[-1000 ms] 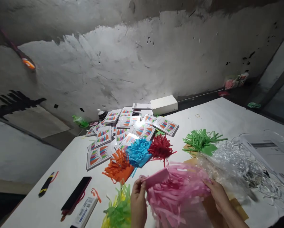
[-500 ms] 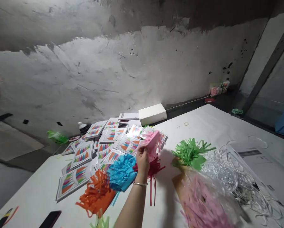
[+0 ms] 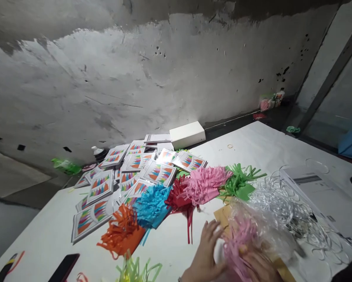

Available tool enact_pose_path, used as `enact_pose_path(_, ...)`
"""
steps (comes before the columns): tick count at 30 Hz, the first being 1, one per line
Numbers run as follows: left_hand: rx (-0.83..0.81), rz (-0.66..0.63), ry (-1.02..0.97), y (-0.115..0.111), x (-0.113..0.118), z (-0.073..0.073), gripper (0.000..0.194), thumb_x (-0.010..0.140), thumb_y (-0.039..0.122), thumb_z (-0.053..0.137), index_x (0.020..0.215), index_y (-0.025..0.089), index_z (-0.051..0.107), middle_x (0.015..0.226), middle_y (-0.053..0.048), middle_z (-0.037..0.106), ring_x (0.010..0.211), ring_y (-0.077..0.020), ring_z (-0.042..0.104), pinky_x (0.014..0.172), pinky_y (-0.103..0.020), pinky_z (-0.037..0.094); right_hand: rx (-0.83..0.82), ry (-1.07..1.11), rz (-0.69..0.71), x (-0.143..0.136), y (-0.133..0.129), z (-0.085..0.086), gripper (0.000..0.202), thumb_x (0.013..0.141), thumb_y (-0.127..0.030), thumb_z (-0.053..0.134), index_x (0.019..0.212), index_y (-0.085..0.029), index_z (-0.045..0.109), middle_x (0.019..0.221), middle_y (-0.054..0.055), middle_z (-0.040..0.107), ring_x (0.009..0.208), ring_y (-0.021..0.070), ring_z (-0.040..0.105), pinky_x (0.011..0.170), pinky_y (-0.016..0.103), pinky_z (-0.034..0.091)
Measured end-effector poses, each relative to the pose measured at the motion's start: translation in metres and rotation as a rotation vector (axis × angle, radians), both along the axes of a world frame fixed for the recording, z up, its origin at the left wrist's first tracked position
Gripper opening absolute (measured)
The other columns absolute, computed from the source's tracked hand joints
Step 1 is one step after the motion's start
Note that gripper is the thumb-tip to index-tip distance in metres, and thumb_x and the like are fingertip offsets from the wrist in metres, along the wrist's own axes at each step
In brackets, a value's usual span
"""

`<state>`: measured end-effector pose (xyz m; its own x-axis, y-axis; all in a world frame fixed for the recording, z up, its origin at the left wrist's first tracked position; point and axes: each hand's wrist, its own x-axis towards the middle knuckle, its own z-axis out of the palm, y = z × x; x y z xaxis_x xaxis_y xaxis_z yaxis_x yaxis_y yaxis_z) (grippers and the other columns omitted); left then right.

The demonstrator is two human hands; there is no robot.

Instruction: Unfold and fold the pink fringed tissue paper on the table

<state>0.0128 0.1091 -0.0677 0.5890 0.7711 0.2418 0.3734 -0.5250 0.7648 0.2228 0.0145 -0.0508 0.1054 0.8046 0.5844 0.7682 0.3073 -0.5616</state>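
Now both hands, left (image 3: 204, 253) and right (image 3: 260, 267), rest on pink shreds (image 3: 240, 239) (bagged).

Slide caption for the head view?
Both hands on a clear bag of pink fringe, beside a row of coloured paper tassels.

Looks like a bare-bones craft packing room, not a home. Rough patchy plaster wall (image 3: 170, 78), a big worktable covered in white paper (image 3: 252, 149), and a pile of identical printed packets (image 3: 129, 172) with a white carton (image 3: 187, 134) behind. In front, fringed paper bunches in orange (image 3: 121, 235), blue (image 3: 151, 205), red (image 3: 178, 199), pink (image 3: 205, 184), green (image 3: 240, 180), plus silvery clear strands (image 3: 282, 199).
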Motion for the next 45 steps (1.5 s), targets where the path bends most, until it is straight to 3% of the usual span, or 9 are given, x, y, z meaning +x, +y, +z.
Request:
enact_pose_path(2,0.188,-0.109,0.101,-0.027,-0.003,0.015,0.078,0.067,0.027,0.077,0.138,0.046,0.050,0.120,-0.007,0.076,0.117,-0.0368,0.066,0.112,-0.066,0.040,-0.012,-0.051,0.092,-0.013,-0.006,0.005,0.053,0.070,-0.011,0.051,0.102,-0.048,0.071,0.074,-0.004,0.080,0.064,0.0290,0.076,0.056,0.043,0.067)
enact_pose_path(5,0.349,0.033,0.193,-0.044,-0.020,0.035,0.044,0.079,0.007,0.055,0.108,0.039,0.064,0.081,-0.003,0.076,0.084,-0.0280,0.071,0.102,-0.064,0.048,-0.038,-0.130,0.171,-0.041,-0.004,0.012,0.051,0.076,-0.006,0.046,0.108,-0.039,0.070,0.081,0.000,0.080,0.076,0.0291,0.076,0.076,0.050,0.067)
enact_pose_path(12,0.264,0.319,0.327,-0.084,-0.102,0.068,0.020,0.073,0.036,0.078,0.083,0.027,0.064,0.104,-0.011,0.069,0.096,-0.0331,0.063,0.085,-0.056,0.053,-0.010,-0.224,0.233,-0.074,-0.003,0.018,0.048,0.085,-0.002,0.044,0.113,-0.031,0.069,0.084,0.005,0.078,0.080,0.0285,0.075,0.089,0.062,0.061)
enact_pose_path(17,-0.057,0.555,0.114,-0.087,-0.109,0.089,0.038,0.082,0.045,0.071,0.116,0.029,0.066,0.136,-0.016,0.057,0.129,-0.0377,0.048,0.107,-0.064,0.035,0.068,-0.235,0.343,-0.078,-0.020,0.016,0.060,0.086,-0.001,0.043,0.129,-0.037,0.063,0.086,0.003,0.080,0.084,0.0279,0.077,0.089,0.059,0.062)
enact_pose_path(19,-0.342,0.484,-0.095,-0.072,-0.095,0.088,0.049,0.077,0.053,0.074,0.117,0.025,0.067,0.139,-0.016,0.056,0.135,-0.0375,0.042,0.115,-0.063,0.023,0.082,-0.239,0.399,-0.077,-0.028,0.016,0.065,0.085,-0.001,0.043,0.138,-0.038,0.056,0.089,0.001,0.081,0.088,0.0269,0.077,0.091,0.056,0.062)
enact_pose_path(24,-0.765,0.288,-0.252,-0.048,-0.074,0.061,0.056,0.068,0.075,0.068,0.062,0.019,0.066,0.062,-0.001,0.062,0.071,-0.0230,0.061,0.075,-0.039,0.051,0.100,-0.229,0.411,-0.068,-0.041,0.012,0.074,0.085,0.000,0.045,0.147,-0.039,0.043,0.093,0.001,0.082,0.092,0.0256,0.077,0.095,0.052,0.061)
enact_pose_path(33,-1.346,0.032,-0.559,-0.106,-0.059,0.029,0.069,0.053,0.083,0.070,0.078,0.019,0.069,0.067,-0.006,0.069,0.057,-0.0230,0.065,0.060,-0.038,0.051,0.148,-0.231,0.249,-0.064,-0.008,-0.003,0.055,0.087,0.000,0.044,0.121,-0.035,0.069,0.075,0.001,0.071,0.073,0.0196,0.071,0.082,0.045,0.060)
enact_pose_path(39,-1.365,-0.003,-0.512,-0.105,-0.035,0.017,0.044,0.065,0.058,0.079,0.066,0.018,0.060,0.052,0.007,0.056,0.040,-0.0081,0.049,0.046,-0.026,0.046,0.204,-0.349,0.148,0.016,0.023,0.019,0.048,0.092,-0.005,0.045,0.125,-0.031,0.068,0.087,0.007,0.071,0.086,0.0206,0.067,0.096,0.046,0.049)
enact_pose_path(45,-1.128,0.205,-0.249,-0.072,-0.100,0.022,0.023,0.073,0.033,0.073,0.086,0.017,0.063,0.061,0.007,0.059,0.048,-0.0089,0.053,0.052,-0.025,0.046,0.177,-0.489,0.196,0.003,-0.006,-0.005,0.047,0.094,-0.007,0.050,0.133,-0.030,0.062,0.084,0.002,0.071,0.086,0.0190,0.067,0.093,0.039,0.048)
